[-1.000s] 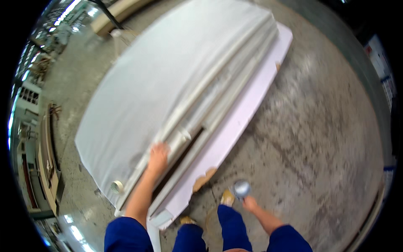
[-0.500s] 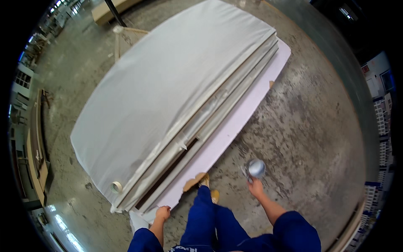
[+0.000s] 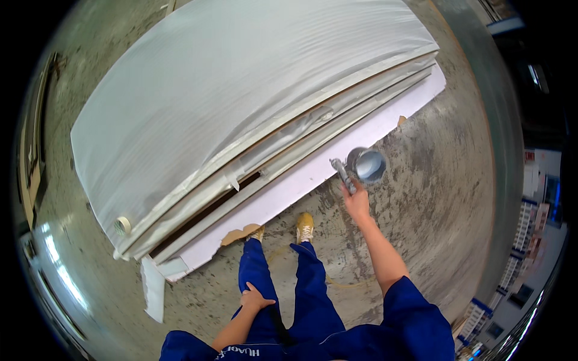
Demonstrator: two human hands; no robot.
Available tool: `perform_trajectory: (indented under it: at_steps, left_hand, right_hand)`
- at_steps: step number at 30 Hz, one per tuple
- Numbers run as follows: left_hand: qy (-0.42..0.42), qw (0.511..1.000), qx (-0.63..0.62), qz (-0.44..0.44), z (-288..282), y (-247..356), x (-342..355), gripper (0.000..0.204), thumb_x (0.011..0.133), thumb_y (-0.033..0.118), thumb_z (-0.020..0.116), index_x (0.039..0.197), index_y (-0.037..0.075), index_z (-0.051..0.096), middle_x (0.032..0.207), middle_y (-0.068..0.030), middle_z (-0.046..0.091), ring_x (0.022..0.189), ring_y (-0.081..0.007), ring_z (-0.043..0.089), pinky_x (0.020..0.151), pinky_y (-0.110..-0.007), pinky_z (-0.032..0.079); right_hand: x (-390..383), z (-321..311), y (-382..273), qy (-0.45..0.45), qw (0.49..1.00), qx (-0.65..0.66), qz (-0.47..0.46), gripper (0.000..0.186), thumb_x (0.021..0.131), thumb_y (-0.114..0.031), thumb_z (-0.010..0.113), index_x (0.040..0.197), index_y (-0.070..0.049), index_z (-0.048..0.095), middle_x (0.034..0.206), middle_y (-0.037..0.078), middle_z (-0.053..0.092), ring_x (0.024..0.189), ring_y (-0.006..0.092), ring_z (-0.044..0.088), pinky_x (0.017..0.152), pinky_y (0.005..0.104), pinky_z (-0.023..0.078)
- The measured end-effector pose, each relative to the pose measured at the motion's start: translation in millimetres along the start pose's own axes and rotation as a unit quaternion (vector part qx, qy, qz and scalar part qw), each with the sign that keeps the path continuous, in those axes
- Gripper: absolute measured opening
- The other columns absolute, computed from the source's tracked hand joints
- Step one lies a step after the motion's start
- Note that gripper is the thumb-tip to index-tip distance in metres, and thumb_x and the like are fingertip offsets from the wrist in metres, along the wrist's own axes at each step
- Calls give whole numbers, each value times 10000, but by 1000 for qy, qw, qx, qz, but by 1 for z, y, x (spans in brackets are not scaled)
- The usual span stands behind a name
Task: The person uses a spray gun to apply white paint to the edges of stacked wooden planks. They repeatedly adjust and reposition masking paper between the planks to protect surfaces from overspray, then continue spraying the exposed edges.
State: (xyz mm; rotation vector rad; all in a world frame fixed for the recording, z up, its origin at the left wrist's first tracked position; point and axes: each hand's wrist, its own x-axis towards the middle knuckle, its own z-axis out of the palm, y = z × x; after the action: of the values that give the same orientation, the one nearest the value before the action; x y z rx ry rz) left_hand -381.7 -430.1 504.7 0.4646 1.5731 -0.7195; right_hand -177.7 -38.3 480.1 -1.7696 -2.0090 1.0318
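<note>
My right hand [image 3: 357, 203] is closed around what looks like a spray gun [image 3: 343, 175], grey and paint-stained. A round metal cup [image 3: 368, 166] with pale grey-blue liquid inside sits at its side. The gun's front end points at the pinkish-white lower board [image 3: 313, 175] of a large stack. My left hand [image 3: 256, 298] rests on my left thigh, its fingers apart and nothing in them. Grey-white sheeting [image 3: 241, 72] drapes the top of the stack, and the layered edges [image 3: 289, 141] below it face me.
A roll of masking tape [image 3: 123, 225] lies at the sheet's near left corner. A white strip [image 3: 153, 289] hangs from the board's left end. Torn brown cardboard [image 3: 239, 234] pokes out near my feet. Stained concrete floor [image 3: 433, 204] extends to the right.
My left hand has left the stack's near left corner and now lies on my thigh. My right hand has brought the spray gun forward, closer to the board's edge. My feet are farther apart.
</note>
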Motion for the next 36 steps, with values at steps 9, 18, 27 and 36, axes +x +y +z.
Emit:
perform_trajectory:
  at_steps: [9, 18, 27, 36]
  left_hand:
    - [-53, 988, -101, -105, 103, 40, 20, 1327, 591, 627, 783, 1491, 33, 11, 1406, -225, 387, 1222, -332, 505, 969, -434, 459]
    - [-84, 984, -115, -107, 135, 53, 35, 1289, 620, 639, 758, 1491, 37, 23, 1438, -205, 355, 1252, -343, 476, 980, -485, 443]
    - [-114, 981, -105, -116, 130, 50, 35, 1323, 584, 676, 759, 1490, 31, 43, 1427, -226, 372, 1261, -335, 471, 990, -413, 446]
    - [-121, 980, -115, -111, 134, 45, 36, 1322, 584, 682, 756, 1490, 29, 50, 1412, -211, 406, 1262, -325, 471, 987, -420, 450]
  right_hand:
    - [74, -19, -22, -65, 996, -34, 51, 374, 876, -214, 651, 1136, 50, 600, 825, 214, 668, 737, 340, 647, 678, 379, 482]
    - [87, 1, -8, -31, 999, -19, -14, 347, 874, -209, 652, 1099, 51, 608, 785, 232, 655, 717, 375, 635, 665, 392, 481]
    - [83, 15, -2, -39, 998, -21, -33, 325, 872, -185, 641, 1100, 45, 607, 787, 234, 654, 706, 395, 625, 664, 402, 483]
    - [74, 28, -6, -60, 998, -10, -27, 321, 875, -165, 630, 1107, 55, 602, 760, 229, 647, 643, 339, 617, 637, 387, 474]
